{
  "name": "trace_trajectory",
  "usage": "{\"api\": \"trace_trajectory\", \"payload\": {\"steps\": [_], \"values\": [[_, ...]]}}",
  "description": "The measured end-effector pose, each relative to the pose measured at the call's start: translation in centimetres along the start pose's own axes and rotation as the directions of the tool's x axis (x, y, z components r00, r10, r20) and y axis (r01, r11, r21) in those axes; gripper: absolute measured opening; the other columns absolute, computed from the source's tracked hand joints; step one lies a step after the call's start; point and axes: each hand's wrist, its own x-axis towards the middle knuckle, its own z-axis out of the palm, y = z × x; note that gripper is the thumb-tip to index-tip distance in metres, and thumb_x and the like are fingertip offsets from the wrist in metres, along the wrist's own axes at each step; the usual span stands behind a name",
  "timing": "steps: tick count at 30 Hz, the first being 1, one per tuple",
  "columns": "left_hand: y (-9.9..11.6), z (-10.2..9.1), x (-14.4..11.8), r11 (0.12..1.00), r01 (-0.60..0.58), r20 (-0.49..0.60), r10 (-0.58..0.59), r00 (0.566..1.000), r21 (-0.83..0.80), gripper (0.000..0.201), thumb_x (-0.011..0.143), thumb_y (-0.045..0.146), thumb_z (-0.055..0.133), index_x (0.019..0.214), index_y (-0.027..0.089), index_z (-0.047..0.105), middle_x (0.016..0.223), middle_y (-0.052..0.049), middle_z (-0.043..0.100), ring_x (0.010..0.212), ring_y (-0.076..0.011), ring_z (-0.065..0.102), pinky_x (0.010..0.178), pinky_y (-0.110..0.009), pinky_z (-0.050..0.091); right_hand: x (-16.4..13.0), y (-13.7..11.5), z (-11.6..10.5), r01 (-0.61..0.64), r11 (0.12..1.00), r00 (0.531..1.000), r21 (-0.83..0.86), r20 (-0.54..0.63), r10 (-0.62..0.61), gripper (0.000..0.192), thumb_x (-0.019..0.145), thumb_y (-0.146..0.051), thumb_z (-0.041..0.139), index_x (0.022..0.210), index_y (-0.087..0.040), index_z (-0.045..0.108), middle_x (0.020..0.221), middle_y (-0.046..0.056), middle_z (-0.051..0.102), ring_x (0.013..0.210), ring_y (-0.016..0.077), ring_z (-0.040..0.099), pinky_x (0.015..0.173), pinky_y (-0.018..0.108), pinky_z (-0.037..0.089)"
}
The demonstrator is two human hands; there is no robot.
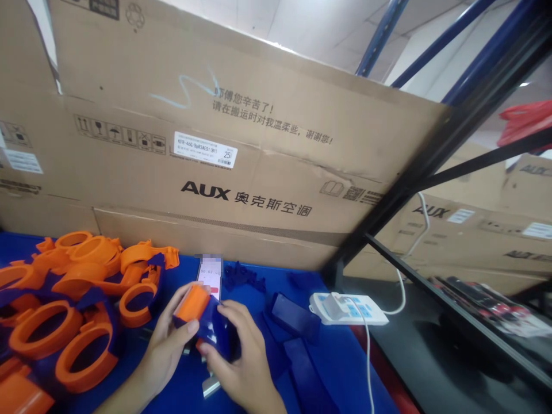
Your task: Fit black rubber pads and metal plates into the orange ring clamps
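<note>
I have my left hand (172,329) clasped around the orange end of a two-tone plastic part (192,305), while my right hand (245,352) grips its dark blue side, both above the blue desk (342,368). Just beyond them I see a lit smartphone (209,275). A heap of orange ring-shaped parts (84,280) lies left; dark blue plastic pieces (295,316), then a white power strip (371,315), right. Behind stands an AUX air-conditioner carton (259,178).

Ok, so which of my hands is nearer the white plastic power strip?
Right. Your right hand is apart from the white plastic power strip, lower and left in view. Your left hand is farther left, across the orange and blue plastic part both hold.
</note>
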Motion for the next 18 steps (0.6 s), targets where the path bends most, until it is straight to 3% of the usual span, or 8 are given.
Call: {"api": "trace_trajectory", "payload": {"steps": [6, 11, 18], "values": [[0.8, 0.8, 0.3, 0.982, -0.065, -0.009, 0.068, 0.998, 0.175, 0.050, 0.074, 0.031, 0.088, 0.119, 0.024, 0.068, 0.126, -0.011, 0.076, 0.122, -0.0367, 0.067, 0.111, -0.049, 0.047, -0.7, 0.5, -0.1, 0.227, 0.922, 0.974, -0.314, 0.063, -0.218, 0.059, 0.089, -0.043, 0.080, 0.141, -0.025, 0.057, 0.134, 0.013, 0.070, 0.116, 0.0321, 0.070, 0.101, 0.050, 0.055], [1.1, 0.9, 0.1, 0.980, -0.062, -0.029, 0.068, 0.997, 0.187, 0.042, 0.074, 0.031, 0.087, 0.110, 0.024, 0.067, 0.120, -0.011, 0.079, 0.114, -0.0346, 0.072, 0.106, -0.048, 0.051, -0.7, 0.7, 0.2, 0.296, 0.896, 0.954, -0.332, 0.061, -0.292, 0.053, 0.093, -0.042, 0.075, 0.140, -0.023, 0.059, 0.136, 0.014, 0.070, 0.115, 0.0319, 0.070, 0.094, 0.049, 0.057], [1.4, 1.2, -0.1, 0.964, -0.120, -0.077, 0.142, 0.987, 0.237, 0.041, 0.071, 0.037, 0.088, 0.104, 0.022, 0.070, 0.116, -0.014, 0.080, 0.107, -0.0361, 0.075, 0.100, -0.048, 0.056, -0.9, 0.9, 0.3, 0.327, 0.888, 0.943, -0.322, 0.058, -0.326, 0.060, 0.093, -0.042, 0.076, 0.146, -0.023, 0.055, 0.136, 0.015, 0.069, 0.118, 0.0318, 0.069, 0.095, 0.049, 0.056]]}}
